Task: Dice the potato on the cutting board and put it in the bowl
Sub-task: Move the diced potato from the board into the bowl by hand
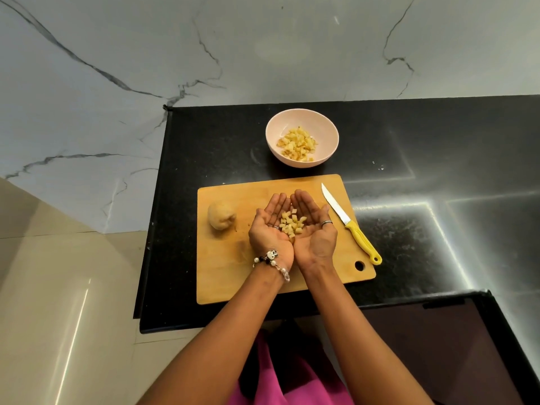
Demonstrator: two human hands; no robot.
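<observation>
My left hand (270,229) and my right hand (315,229) are held side by side, palms up, over the wooden cutting board (228,276). Together they cup a small heap of diced potato (292,223), with the fingers nearly straight. A peeled potato piece (221,214) lies on the left part of the board. The pale pink bowl (327,127) stands behind the board and holds more potato dice (298,144). A knife with a yellow handle (362,244) lies along the board's right edge, its blade (334,204) pointing away from me.
The board and bowl sit on a black stone counter (438,159) whose left edge (155,229) drops to a tiled floor. A marbled wall (263,48) rises behind the counter. The counter's front edge is close to my body.
</observation>
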